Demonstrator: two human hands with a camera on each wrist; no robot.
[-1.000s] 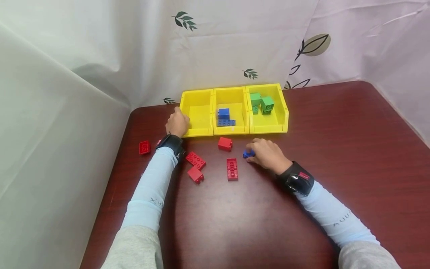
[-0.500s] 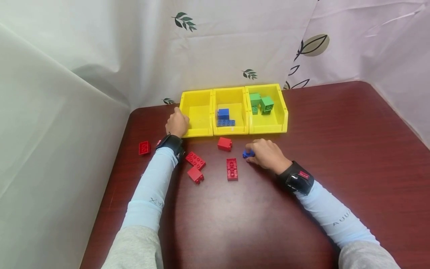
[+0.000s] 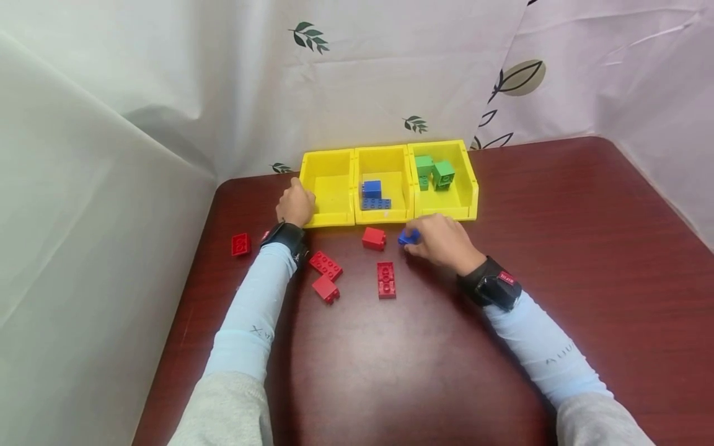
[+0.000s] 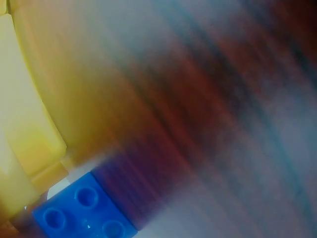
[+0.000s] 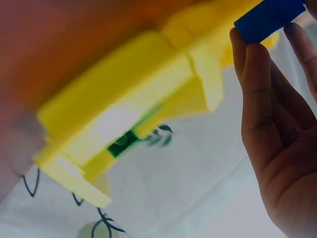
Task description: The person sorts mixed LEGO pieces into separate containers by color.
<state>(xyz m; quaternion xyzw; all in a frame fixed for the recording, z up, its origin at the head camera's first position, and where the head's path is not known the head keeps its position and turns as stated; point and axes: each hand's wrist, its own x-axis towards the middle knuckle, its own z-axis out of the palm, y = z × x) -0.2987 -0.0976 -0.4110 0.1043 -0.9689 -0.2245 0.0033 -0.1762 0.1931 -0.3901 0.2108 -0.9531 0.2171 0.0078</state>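
Observation:
My right hand (image 3: pixel 414 239) pinches a small blue brick (image 3: pixel 408 237) just above the table, in front of the middle yellow bin (image 3: pixel 385 158). In the right wrist view the fingers (image 5: pixel 257 79) hold that blue brick (image 5: pixel 270 19) near the bins' yellow walls (image 5: pixel 129 74). My left hand (image 3: pixel 296 203) grips the front-left corner of the left yellow bin (image 3: pixel 329 163), which is empty. The middle bin holds blue bricks (image 3: pixel 372 189). The left wrist view is blurred, showing a blue studded brick (image 4: pixel 81 210) beside yellow plastic (image 4: pixel 25 129).
Several red bricks lie on the dark red table (image 3: pixel 558 248): one (image 3: pixel 374 238) beside the right hand, a flat one (image 3: pixel 385 279), two (image 3: pixel 326 265) by the left forearm, one (image 3: pixel 240 244) far left. The right bin (image 3: pixel 467 181) holds green bricks (image 3: pixel 437 172). Curtains close off the back and left.
My right hand has lifted the blue brick off the table and carried it forward and left toward the middle bin. The left hand has stayed on the left bin.

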